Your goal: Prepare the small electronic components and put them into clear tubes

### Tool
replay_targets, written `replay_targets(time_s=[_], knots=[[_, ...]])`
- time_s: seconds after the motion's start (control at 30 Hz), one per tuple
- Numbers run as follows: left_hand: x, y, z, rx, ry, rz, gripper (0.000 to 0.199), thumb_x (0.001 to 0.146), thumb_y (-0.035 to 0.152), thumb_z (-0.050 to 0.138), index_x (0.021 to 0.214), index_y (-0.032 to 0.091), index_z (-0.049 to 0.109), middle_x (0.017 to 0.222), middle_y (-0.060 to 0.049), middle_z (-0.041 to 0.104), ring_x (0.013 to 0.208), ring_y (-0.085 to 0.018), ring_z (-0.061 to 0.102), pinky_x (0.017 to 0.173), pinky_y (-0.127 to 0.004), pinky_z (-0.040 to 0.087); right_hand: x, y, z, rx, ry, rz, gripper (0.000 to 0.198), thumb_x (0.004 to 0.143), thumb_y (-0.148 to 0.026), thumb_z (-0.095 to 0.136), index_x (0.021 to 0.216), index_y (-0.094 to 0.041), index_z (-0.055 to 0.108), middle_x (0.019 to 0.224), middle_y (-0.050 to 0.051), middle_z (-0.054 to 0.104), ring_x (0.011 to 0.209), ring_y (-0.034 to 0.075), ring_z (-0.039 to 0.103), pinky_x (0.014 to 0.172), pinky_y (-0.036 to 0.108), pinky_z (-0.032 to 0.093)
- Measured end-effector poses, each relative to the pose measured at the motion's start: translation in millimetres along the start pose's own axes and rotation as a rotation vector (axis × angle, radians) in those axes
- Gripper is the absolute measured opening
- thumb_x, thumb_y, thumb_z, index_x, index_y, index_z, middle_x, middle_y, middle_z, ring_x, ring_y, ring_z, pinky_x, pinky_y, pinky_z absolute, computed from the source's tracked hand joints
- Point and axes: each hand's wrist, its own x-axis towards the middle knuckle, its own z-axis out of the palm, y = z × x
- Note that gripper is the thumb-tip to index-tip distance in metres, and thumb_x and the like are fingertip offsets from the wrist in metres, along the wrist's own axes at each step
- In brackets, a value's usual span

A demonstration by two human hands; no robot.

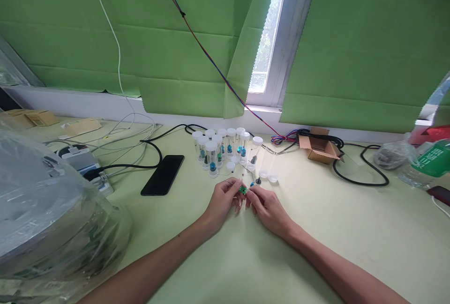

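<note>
My left hand is closed, its thumb and fingers pinching a small green part whose exact kind I cannot make out. Close against the part's right side, my right hand has its fingertips pressed together; what lies in them is too small to name. Just beyond my fingertips are a small blue piece and a small black piece on the table. Behind them stands a cluster of clear tubes with white caps, holding blue or green pieces with thin stems. Loose white caps lie to their right.
A black phone and a power strip with cables lie left. Plastic wrapping covers a bulky object at the near left. An open cardboard box, black cable and a green-labelled bottle are on the right.
</note>
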Motion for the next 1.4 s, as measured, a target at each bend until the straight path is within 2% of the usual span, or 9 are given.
replay_targets(time_s=[0.83,1.17,1.3,1.4], knots=[[-0.2,-0.7,0.0,0.005,0.007,-0.010,0.032,0.082,0.046,0.061,0.076,0.015,0.060,0.056,0.000,0.053,0.047,-0.009,0.048,0.039,-0.019,0.039,-1.6,2.8,2.2,0.016,0.008,0.010,0.038,0.099,-0.034,0.039,0.069,-0.018,0.055,0.056,-0.003,0.048,0.051,0.010,0.044,0.054,0.022,0.034],[-0.4,1.1,0.8,-0.011,0.015,-0.028,0.034,0.080,0.047,0.063,0.075,0.014,0.060,0.056,0.000,0.054,0.047,-0.009,0.049,0.040,-0.019,0.039,0.4,4.5,1.6,0.013,0.017,0.007,0.042,0.099,-0.036,0.037,0.066,-0.017,0.056,0.057,-0.002,0.053,0.050,0.010,0.045,0.053,0.023,0.035],[-1.0,1.4,1.5,-0.027,0.017,-0.014,0.034,0.079,0.048,0.063,0.075,0.014,0.061,0.056,0.001,0.053,0.046,-0.009,0.048,0.040,-0.019,0.039,-1.0,5.3,2.8,0.068,0.017,0.031,0.024,0.095,-0.039,0.046,0.092,-0.018,0.058,0.066,0.000,0.060,0.054,0.012,0.049,0.054,0.024,0.037],[-0.6,1.4,2.0,-0.031,0.028,-0.008,0.034,0.079,0.048,0.063,0.074,0.015,0.060,0.055,0.002,0.052,0.044,-0.008,0.046,0.039,-0.019,0.038,-1.8,5.5,3.7,0.098,0.044,0.041,0.024,0.091,-0.039,0.054,0.102,-0.018,0.053,0.069,-0.001,0.060,0.057,0.013,0.051,0.052,0.024,0.037]])
